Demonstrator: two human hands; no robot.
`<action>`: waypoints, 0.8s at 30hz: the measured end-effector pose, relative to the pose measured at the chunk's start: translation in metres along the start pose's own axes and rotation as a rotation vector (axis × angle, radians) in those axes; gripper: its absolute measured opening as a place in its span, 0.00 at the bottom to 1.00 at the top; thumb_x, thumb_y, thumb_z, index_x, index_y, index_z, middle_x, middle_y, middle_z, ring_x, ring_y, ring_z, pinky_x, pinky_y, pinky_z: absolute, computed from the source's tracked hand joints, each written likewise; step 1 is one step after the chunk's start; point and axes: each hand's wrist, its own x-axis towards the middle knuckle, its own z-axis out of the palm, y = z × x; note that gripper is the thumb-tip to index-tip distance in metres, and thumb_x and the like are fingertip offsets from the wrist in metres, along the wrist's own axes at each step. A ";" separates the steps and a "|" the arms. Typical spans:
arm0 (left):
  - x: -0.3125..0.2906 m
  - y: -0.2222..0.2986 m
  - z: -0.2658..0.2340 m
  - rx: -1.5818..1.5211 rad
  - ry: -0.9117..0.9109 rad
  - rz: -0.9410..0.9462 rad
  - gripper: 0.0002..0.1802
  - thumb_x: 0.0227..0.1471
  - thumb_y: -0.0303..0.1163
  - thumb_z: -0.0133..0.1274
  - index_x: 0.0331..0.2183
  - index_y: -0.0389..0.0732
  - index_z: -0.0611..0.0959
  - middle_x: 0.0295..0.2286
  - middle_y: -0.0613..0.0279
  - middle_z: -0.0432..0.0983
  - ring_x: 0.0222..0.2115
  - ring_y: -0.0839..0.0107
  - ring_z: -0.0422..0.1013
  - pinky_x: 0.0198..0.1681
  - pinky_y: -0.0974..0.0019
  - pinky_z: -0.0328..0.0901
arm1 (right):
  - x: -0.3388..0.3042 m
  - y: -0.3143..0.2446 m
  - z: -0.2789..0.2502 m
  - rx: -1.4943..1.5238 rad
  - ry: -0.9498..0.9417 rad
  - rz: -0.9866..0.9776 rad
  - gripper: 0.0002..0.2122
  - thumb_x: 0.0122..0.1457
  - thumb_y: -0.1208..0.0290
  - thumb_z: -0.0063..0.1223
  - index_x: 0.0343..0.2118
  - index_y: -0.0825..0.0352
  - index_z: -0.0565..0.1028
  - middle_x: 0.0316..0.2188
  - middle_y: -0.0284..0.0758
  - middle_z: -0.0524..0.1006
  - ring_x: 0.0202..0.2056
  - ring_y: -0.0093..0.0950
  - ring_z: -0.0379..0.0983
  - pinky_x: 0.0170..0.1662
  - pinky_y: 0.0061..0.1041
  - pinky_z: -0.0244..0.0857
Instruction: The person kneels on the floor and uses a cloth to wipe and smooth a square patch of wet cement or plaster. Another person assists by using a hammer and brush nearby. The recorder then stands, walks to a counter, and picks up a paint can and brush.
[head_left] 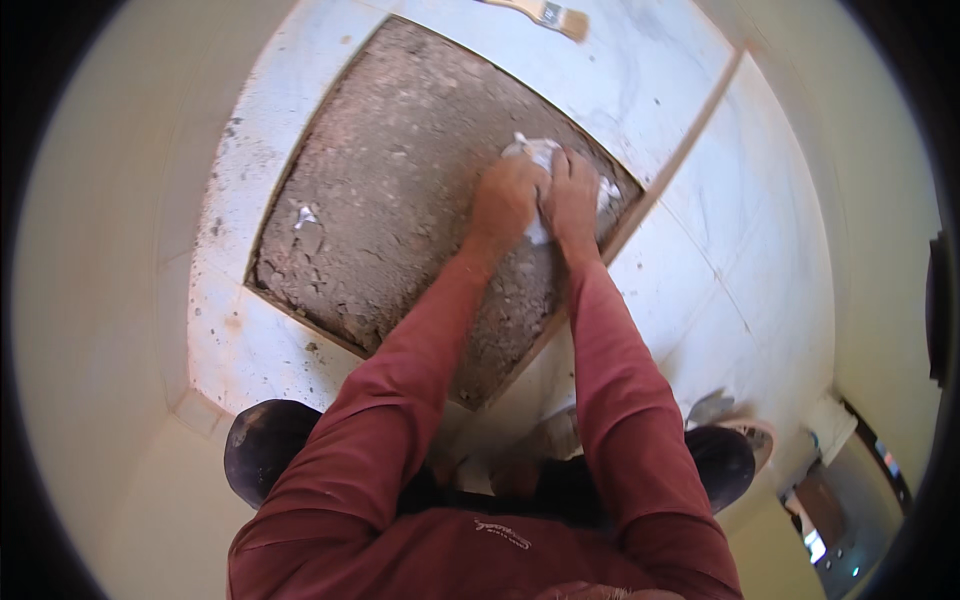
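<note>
Both arms reach forward over a square recess of rough grey-brown mortar (390, 150) in the tiled floor. A crumpled white plastic bag (540, 150) lies on the mortar near the recess's right corner. My left hand (505, 200) has its fingers curled onto the left side of the bag. Close beside it, my right hand (574, 190) is closed on the bag's right side, its knuckles bent. Parts of the bag stick out beyond and below the hands. Its contents, if any, are hidden, and the fingertips are partly out of sight.
White marbled tiles (660, 110) surround the recess. A thin wooden strip (690, 135) runs along its right side. At the far edge lies a paintbrush (560, 18). A scrap of white plastic (305, 215) rests on the mortar at left. A trowel-like blade (710, 407) shows beside my right knee.
</note>
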 end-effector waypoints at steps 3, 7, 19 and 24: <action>-0.024 -0.027 0.049 0.037 -0.012 -0.109 0.16 0.59 0.30 0.49 0.46 0.35 0.82 0.50 0.43 0.77 0.56 0.46 0.69 0.64 0.51 0.60 | -0.010 0.005 0.033 -0.085 -0.078 -0.058 0.25 0.62 0.68 0.53 0.62 0.69 0.71 0.62 0.49 0.71 0.65 0.48 0.63 0.69 0.47 0.54; -0.023 0.001 0.047 -0.099 0.037 -0.091 0.32 0.57 0.31 0.53 0.60 0.27 0.72 0.58 0.36 0.69 0.65 0.42 0.59 0.72 0.47 0.50 | -0.022 0.011 0.015 -0.073 0.077 0.049 0.22 0.72 0.59 0.45 0.60 0.69 0.74 0.59 0.49 0.73 0.61 0.48 0.68 0.65 0.45 0.60; -0.057 0.015 0.061 0.349 -0.099 -0.180 0.59 0.38 0.40 0.68 0.68 0.33 0.60 0.63 0.45 0.63 0.68 0.48 0.56 0.73 0.49 0.46 | -0.014 -0.012 -0.011 0.053 0.125 -0.008 0.21 0.71 0.60 0.47 0.53 0.74 0.78 0.55 0.50 0.77 0.55 0.48 0.73 0.58 0.46 0.65; -0.045 -0.011 0.033 0.133 -0.201 -0.146 0.60 0.37 0.49 0.70 0.67 0.36 0.64 0.65 0.48 0.62 0.69 0.51 0.55 0.74 0.51 0.47 | -0.006 -0.012 -0.008 0.058 0.129 0.044 0.17 0.67 0.64 0.53 0.51 0.71 0.79 0.52 0.45 0.77 0.55 0.45 0.73 0.59 0.46 0.65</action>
